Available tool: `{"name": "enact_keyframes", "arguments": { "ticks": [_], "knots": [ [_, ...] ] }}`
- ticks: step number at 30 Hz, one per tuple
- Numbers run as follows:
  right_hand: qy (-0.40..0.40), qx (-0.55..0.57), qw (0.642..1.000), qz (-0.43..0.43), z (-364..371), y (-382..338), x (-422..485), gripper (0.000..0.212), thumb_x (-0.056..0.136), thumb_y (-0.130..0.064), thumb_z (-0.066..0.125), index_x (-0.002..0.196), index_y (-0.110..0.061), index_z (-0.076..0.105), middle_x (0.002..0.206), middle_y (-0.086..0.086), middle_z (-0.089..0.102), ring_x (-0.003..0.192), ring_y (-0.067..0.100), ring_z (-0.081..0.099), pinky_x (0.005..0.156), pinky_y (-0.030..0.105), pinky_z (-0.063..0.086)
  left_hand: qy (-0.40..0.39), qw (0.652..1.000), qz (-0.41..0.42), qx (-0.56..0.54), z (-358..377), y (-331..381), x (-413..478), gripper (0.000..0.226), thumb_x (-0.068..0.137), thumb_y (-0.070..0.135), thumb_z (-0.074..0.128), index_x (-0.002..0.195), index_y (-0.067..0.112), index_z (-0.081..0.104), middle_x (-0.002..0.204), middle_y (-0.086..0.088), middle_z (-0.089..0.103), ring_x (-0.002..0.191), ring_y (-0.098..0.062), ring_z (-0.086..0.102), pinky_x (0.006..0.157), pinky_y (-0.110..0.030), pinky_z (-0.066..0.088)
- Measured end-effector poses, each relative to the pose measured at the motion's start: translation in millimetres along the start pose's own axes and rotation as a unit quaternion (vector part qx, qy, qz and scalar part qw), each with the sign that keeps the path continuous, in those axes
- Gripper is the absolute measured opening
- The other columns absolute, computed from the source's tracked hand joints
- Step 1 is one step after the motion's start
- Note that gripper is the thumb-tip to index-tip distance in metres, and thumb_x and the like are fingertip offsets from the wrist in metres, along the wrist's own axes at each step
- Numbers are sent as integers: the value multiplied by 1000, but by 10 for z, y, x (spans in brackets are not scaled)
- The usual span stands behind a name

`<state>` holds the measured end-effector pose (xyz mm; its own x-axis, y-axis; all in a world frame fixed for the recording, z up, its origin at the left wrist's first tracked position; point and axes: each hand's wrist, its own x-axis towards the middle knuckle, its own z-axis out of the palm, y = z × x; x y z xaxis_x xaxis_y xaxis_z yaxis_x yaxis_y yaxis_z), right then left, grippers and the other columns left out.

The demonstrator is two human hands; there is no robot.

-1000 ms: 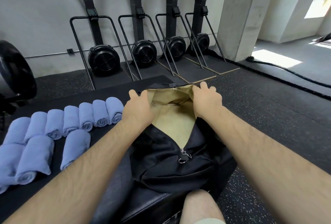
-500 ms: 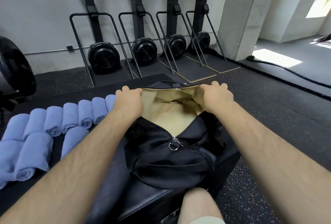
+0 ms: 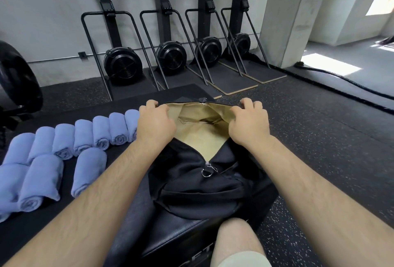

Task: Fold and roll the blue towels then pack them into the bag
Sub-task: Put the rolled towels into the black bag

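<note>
Black bag point(image 3: 204, 185) on a black pad point(image 3: 136, 219), zip open, tan lining point(image 3: 202, 141) showing, left hand point(image 3: 155, 126) and right hand point(image 3: 248, 126) each gripping one edge of the opening with curled fingers, rolled blue towels point(image 3: 64, 151) in rows on the pad, left of the bag

Your left grip point(image 3: 156, 125) and right grip point(image 3: 249, 125) pinch the black bag's point(image 3: 198, 190) tan-lined mouth apart; rolled blue towels point(image 3: 85, 138) lie beside it on the desk point(image 3: 119, 102).
</note>
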<state>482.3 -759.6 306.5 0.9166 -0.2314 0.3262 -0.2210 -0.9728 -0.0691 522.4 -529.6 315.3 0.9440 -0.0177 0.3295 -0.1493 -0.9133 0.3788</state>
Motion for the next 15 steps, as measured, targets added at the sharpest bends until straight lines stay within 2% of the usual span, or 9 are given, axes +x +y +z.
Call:
{"name": "enact_keyframes", "arguments": {
  "ticks": [3,6,8,10,12,15],
  "knots": [
    [75,6,997,-34,40,-87,-68,35,88,-28,51,110,-14,72,127,11,58,111,38,48,89,43,39,46,999,21,-14,32,-53,-83,34,96,17,50,124,17,70,153,-8,42,134,-33,37,101,-41,36],
    [86,39,995,-45,20,-260,-130,33,92,-34,50,103,-15,74,114,9,63,106,37,51,87,43,40,67,996,45,-44,29,-96,-169,27,96,20,55,116,20,73,151,-5,46,137,-29,37,104,-44,32],
    [107,64,990,-61,-21,-417,-189,36,91,-35,47,95,-12,74,101,11,66,97,37,54,80,43,41,85,991,76,-75,16,-142,-235,23,96,21,58,110,20,75,145,-3,52,135,-27,41,104,-44,33],
    [127,79,985,-84,-79,-603,-264,32,94,-34,50,89,-12,72,92,11,67,91,36,55,74,41,40,113,983,110,-96,-35,-189,-307,19,97,24,59,102,20,76,133,1,61,127,-24,47,98,-40,35],
    [121,110,980,-112,-147,-823,-344,31,98,-34,49,84,-13,68,89,8,68,89,35,55,74,42,41,121,981,116,-101,-114,-229,-387,18,98,27,56,92,23,73,113,7,65,111,-21,52,87,-35,36],
    [108,167,967,-158,-215,-1199,-480,29,99,-31,45,74,-19,53,83,6,67,85,31,55,76,43,43,101,980,97,-141,-218,-337,-513,22,98,31,50,79,29,61,91,12,61,90,-17,54,77,-36,39]
  ]
}}
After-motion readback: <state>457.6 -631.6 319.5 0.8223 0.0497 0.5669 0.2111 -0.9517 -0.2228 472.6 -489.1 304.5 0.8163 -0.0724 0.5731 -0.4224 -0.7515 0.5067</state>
